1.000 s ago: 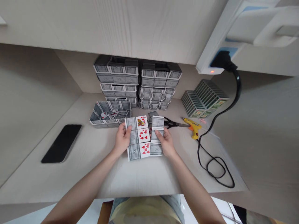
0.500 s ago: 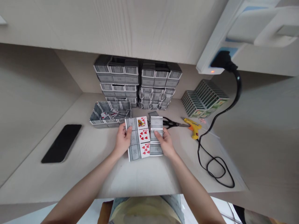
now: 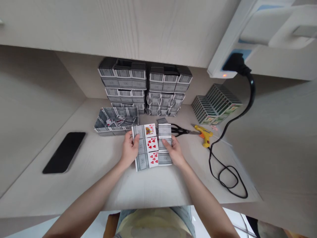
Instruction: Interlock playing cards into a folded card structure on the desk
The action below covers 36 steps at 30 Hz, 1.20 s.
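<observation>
Card panel [image 3: 146, 147] | left hand [image 3: 130, 148] pinching left edge | right hand [image 3: 176, 151] pinching strip [image 3: 164, 156] alongside

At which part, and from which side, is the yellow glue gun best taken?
Probably by its handle, from the near side: the glue gun lies on its side, handle toward the viewer, nozzle pointing away to the left.

This looks like a small craft corner at a desk, though I cannot tell if it is inside a home: the pale wood-grain desk [image 3: 148, 191] has side panels [image 3: 279, 138] well outward of the left hand [image 3: 130, 148] and the right hand [image 3: 176, 152]. Beyond the right hand are scissors [image 3: 186, 132], a yellow glue gun [image 3: 205, 135] and, higher, a white power strip [image 3: 218, 67]. Beyond the left hand stand stacked card-covered boxes [image 3: 126, 82].
</observation>
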{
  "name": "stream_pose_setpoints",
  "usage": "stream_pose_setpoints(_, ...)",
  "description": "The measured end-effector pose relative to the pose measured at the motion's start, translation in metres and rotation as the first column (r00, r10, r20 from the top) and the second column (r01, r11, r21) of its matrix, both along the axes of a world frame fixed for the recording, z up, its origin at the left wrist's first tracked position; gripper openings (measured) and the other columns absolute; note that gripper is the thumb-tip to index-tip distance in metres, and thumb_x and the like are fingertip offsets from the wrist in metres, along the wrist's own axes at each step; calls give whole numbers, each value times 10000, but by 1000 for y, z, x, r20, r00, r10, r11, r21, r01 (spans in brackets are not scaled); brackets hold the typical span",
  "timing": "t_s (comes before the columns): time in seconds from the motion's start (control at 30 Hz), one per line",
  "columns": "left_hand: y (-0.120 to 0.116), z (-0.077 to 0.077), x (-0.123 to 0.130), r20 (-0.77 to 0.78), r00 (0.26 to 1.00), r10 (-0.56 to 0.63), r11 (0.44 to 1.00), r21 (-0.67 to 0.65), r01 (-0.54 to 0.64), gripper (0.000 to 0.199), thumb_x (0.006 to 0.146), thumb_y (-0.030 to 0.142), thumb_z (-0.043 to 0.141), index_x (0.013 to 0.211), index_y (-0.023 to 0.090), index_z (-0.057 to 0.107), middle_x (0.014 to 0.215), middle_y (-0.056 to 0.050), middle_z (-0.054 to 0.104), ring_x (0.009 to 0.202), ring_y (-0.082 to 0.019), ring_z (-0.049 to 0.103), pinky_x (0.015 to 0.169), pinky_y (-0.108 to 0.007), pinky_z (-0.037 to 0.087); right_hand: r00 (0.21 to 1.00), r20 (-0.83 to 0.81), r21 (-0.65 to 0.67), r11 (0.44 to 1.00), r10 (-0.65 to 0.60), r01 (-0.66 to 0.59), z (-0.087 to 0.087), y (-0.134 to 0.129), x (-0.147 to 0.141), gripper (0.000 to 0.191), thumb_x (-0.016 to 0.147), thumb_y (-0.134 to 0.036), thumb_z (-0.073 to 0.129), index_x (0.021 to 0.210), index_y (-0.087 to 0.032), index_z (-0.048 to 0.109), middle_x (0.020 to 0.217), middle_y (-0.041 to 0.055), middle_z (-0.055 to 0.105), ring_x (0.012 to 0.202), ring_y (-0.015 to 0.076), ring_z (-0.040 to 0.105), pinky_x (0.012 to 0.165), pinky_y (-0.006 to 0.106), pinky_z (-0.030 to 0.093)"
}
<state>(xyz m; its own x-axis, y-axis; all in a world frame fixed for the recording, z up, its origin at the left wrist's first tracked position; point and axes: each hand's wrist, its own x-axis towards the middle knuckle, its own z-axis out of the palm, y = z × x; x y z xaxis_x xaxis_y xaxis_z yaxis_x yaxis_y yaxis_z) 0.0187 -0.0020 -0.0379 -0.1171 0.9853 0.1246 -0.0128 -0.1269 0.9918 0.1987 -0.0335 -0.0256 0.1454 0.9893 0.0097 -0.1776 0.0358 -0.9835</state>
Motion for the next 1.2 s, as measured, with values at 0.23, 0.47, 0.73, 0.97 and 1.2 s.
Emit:
stream_pose_setpoints(0.23, 0, -1, -1, -26, 999, 20, 1000, 18, -19, 332, 787, 369, 526, 1055, 202, 425, 837, -41, 639, 744, -173, 624, 712, -322, 490, 1000, 6, 1, 1000, -1, 1, 0, -1, 0, 325, 710, -367, 628, 978, -210, 534, 1013, 38, 646, 935, 209, 590, 827, 356, 459)
stream_pose_setpoints(0.47, -1, -2, -1, -46, 999, 22, 1000, 15, -21, 332, 789, 367, 525, 1057, 198, 425, 839, -40, 636, 759, -173, 624, 723, -319, 486, 1000, 5, -1, 1000, 2, -2, 1, -1, 1, 329, 699, -372, 636, 971, -216, 540, 1009, 35, 648, 931, 213, 593, 828, 365, 461)
stream_pose_setpoints(0.73, -4, 4, 4, 26, 998, -54, 998, -9, 54, 317, 792, 376, 519, 1041, 207, 418, 829, -32, 634, 726, -163, 624, 675, -297, 494, 1000, 7, 5, 1000, -7, 7, -1, -1, 1, 328, 711, -368, 627, 990, -212, 554, 1027, 37, 643, 976, 219, 579, 839, 370, 457)
stream_pose_setpoints(0.97, -5, 9, 4, 61, 993, -103, 994, -19, 105, 302, 793, 376, 520, 1025, 206, 430, 821, -25, 639, 686, -154, 620, 625, -273, 491, 999, -51, -20, 1000, 17, -18, 0, -1, 1, 306, 712, -379, 628, 960, -215, 559, 990, 32, 658, 935, 224, 599, 818, 370, 472)
stream_pose_setpoints(1.2, -4, 9, 3, 44, 989, -138, 990, -26, 140, 309, 798, 373, 512, 1034, 194, 427, 819, -30, 640, 673, -156, 619, 600, -273, 491, 996, -90, -49, 999, 18, -22, 6, -3, 0, 308, 697, -391, 636, 929, -202, 564, 934, 28, 672, 859, 211, 619, 793, 360, 487)
